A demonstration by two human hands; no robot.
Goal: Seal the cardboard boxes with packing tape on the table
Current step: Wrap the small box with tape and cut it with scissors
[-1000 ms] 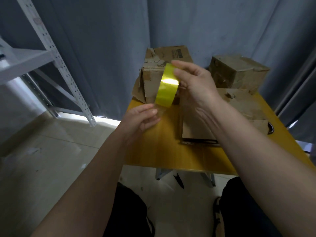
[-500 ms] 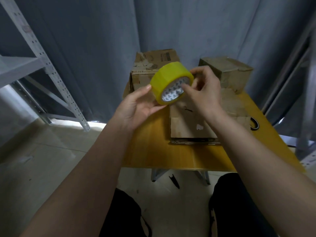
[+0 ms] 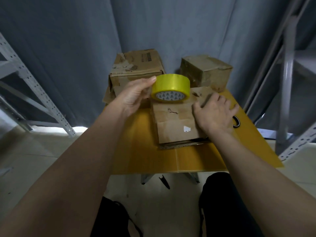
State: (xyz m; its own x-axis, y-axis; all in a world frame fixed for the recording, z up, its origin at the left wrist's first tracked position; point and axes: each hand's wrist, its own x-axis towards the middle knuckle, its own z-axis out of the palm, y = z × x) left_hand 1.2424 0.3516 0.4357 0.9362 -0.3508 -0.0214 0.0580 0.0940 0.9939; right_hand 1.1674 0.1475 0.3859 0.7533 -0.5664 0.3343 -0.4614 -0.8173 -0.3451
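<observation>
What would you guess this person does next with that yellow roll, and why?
Probably bring the yellow tape roll down onto the flattened box. The left hand grips the roll just above it, the right hand lies flat on the cardboard, and no tape is pulled out yet.

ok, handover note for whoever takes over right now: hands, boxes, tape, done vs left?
Left hand holds the yellow tape roll in the air above the table.
Right hand rests flat on the flattened cardboard box in front.
Two assembled boxes at the back: large box on the left, small box on the right.
Done: tape picked up; no fresh tape visible on any box.
Left: all the sealing.
</observation>
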